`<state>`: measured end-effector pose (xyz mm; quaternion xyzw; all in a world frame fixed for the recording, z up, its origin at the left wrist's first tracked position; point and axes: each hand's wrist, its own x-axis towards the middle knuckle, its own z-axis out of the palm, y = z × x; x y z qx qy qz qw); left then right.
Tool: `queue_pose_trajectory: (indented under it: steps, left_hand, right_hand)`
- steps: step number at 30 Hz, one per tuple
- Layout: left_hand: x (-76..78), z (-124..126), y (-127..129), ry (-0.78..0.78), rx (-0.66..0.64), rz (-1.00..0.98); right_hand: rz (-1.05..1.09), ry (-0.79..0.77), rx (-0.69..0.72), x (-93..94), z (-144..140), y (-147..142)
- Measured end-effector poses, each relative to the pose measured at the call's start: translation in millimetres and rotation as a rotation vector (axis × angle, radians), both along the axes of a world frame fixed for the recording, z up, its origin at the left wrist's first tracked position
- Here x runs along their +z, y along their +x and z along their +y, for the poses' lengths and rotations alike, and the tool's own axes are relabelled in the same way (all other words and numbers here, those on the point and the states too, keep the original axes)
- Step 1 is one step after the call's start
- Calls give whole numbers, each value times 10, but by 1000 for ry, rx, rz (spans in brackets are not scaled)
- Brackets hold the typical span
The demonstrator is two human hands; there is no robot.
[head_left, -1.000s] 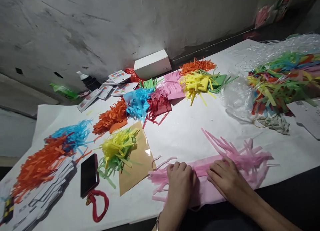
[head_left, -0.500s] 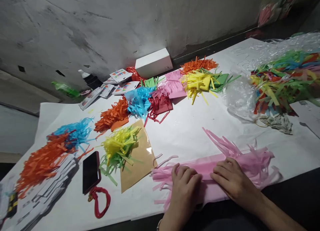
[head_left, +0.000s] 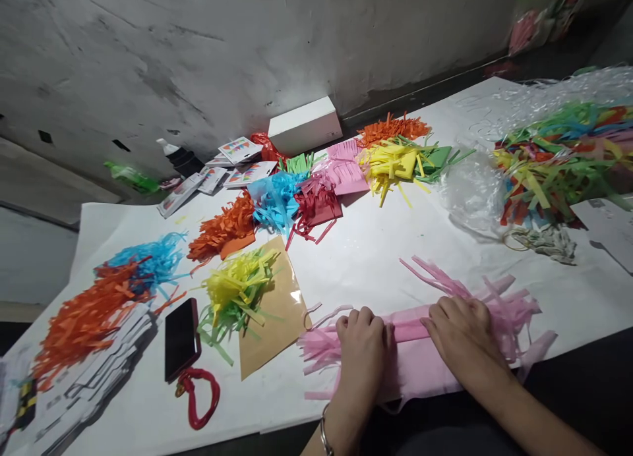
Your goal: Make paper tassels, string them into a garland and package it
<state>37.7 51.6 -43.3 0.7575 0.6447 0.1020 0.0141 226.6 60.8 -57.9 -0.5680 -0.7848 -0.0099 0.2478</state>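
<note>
A sheet of pink tissue paper (head_left: 420,370) with fringed ends lies across the table's near edge. Along its middle runs a narrow folded band. My left hand (head_left: 363,347) is closed on this band toward the left fringe, fingers curled under and thumb near the fold. On the right part of the band, my right hand (head_left: 463,337) is closed too, its thumb pointing toward the left hand. Fringe strips spread out beyond both hands. My palms and wrists hide parts of the sheet.
Left of the pink paper lie a tan envelope (head_left: 284,311) under a yellow and green tassel (head_left: 240,278), and a phone (head_left: 180,341) with a red cord. Colourful fringed bundles, flat packets and a white box (head_left: 305,125) line the back. Clear plastic (head_left: 475,189) and mixed tassels (head_left: 558,159) lie right.
Both hands have moved slightly away from me, and their fingers have curled from lying on the pink tissue paper to gripping its folded band. More of the near sheet shows.
</note>
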Motion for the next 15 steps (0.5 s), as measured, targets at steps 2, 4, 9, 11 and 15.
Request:
queue_pose_trajectory:
  steps: [2,4,9,11,15]
  left_hand:
    - [-2,29,10,-7,-10,14]
    - [-4,48,2,-14,-24,19]
    - [27,31,-67,37,-66,-84]
    - [33,-4,-85,130,-153,-162]
    - [-4,-65,-83,262,-361,-217]
  right_hand:
    - [24,34,52,12,-27,-10]
    - [51,67,222,6,-57,-13]
    - [65,61,448,-37,-87,5]
    - [96,64,439,-40,-83,12]
    - [151,67,430,-26,-77,-14]
